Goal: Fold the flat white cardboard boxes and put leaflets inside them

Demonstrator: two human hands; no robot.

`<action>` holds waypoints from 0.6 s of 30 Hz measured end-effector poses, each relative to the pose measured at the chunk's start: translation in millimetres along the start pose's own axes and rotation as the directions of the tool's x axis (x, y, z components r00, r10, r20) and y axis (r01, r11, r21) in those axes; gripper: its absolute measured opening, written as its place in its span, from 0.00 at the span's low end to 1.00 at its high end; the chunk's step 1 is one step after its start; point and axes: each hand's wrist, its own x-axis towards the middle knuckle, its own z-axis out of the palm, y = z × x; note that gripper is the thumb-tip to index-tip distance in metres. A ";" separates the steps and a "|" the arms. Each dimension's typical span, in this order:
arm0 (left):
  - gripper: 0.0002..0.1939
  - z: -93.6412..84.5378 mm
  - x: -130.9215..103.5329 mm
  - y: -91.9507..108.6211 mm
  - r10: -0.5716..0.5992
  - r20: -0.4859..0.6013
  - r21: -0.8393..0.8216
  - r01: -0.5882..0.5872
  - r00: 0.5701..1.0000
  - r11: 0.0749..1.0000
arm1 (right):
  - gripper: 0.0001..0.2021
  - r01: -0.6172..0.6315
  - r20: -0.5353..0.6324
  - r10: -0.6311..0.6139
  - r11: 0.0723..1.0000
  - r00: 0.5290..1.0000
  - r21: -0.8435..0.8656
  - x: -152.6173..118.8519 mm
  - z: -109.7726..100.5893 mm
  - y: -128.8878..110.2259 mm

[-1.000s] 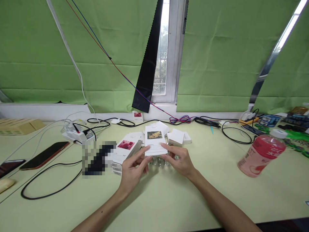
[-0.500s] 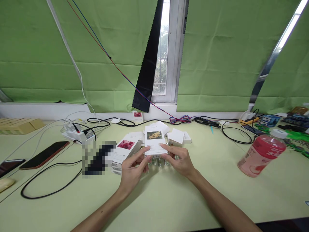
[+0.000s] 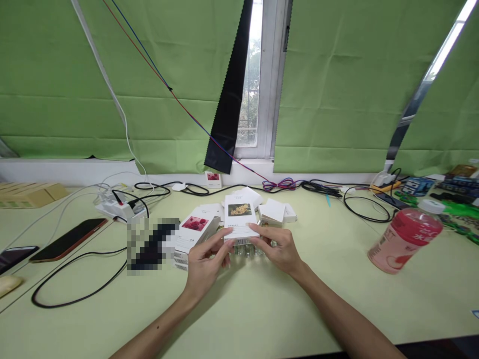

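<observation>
A white box with a yellow-flower picture [image 3: 240, 212] is pinched at its near corners between my two hands. My left hand [image 3: 207, 259] has thumb and fingers closed on the left corner, and my right hand [image 3: 281, 249] grips the right corner. The barcode end of the box faces me. Behind and below it, several small clear glass bottles [image 3: 247, 251] are partly hidden by the box and fingers. Left of it lie stacked white boxes with a pink-flower picture [image 3: 195, 224]. White boxes [image 3: 272, 211] also lie to the right and behind.
A pink drink bottle [image 3: 406, 239] stands at the right. Phones [image 3: 69, 240], a power strip [image 3: 121, 208] and a looped black cable [image 3: 78, 305] lie at the left. A small box [image 3: 213, 179] stands by the wall. Coiled cables [image 3: 322, 188] run along the back; part of the left is pixelated.
The held box tilts very slightly, so more of its barcode end shows. Both hands stay in nearly the same place.
</observation>
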 end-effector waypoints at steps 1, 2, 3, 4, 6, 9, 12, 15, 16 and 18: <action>0.14 0.0 0.0 0.3 -0.004 -0.002 -0.001 0.004 1.000 1.000 | 0.15 0.004 -0.001 -0.004 1.000 1.000 0.001 0.1 -0.2 -0.1; 0.15 0.1 0.0 0.5 -0.008 -0.004 -0.001 0.008 1.000 1.000 | 0.15 0.004 0.001 -0.004 1.000 1.000 -0.001 0.2 -0.5 -0.2; 0.15 0.1 0.0 0.7 -0.012 -0.008 -0.001 0.012 1.000 1.000 | 0.15 0.003 0.003 -0.003 1.000 1.000 -0.003 0.3 -0.6 -0.3; 0.15 0.2 0.0 0.9 -0.016 -0.012 0.000 0.016 1.000 1.000 | 0.15 0.001 0.006 -0.001 1.000 1.000 -0.007 0.4 -0.8 -0.4; 0.15 0.5 -0.2 1.3 -0.025 -0.016 0.005 0.025 1.000 1.000 | 0.15 -0.001 0.008 0.001 1.000 1.000 -0.010 0.5 -0.8 -0.7; 0.17 1.2 -1.0 2.3 -0.028 -0.026 0.023 0.029 0.999 0.999 | 0.15 0.000 0.001 0.000 1.000 1.000 -0.006 0.5 -0.5 -1.0; 0.22 2.3 -1.8 4.1 -0.058 -0.028 0.023 0.059 0.998 0.998 | 0.15 0.009 -0.009 -0.009 1.000 1.000 -0.001 0.2 -0.1 -0.6; 0.28 3.0 -1.0 5.9 -0.102 -0.018 -0.025 0.101 0.995 0.995 | 0.15 0.015 -0.004 -0.015 1.000 1.000 -0.013 -0.3 0.1 0.4; 0.29 3.1 -0.4 6.2 -0.108 -0.013 -0.043 0.107 0.994 0.993 | 0.15 0.016 0.001 -0.016 1.000 1.000 -0.023 -0.5 0.3 0.7; 0.29 3.2 1.1 6.1 -0.118 0.002 -0.075 0.118 0.993 0.990 | 0.15 0.023 0.014 -0.023 0.999 1.000 -0.041 -1.0 0.9 1.1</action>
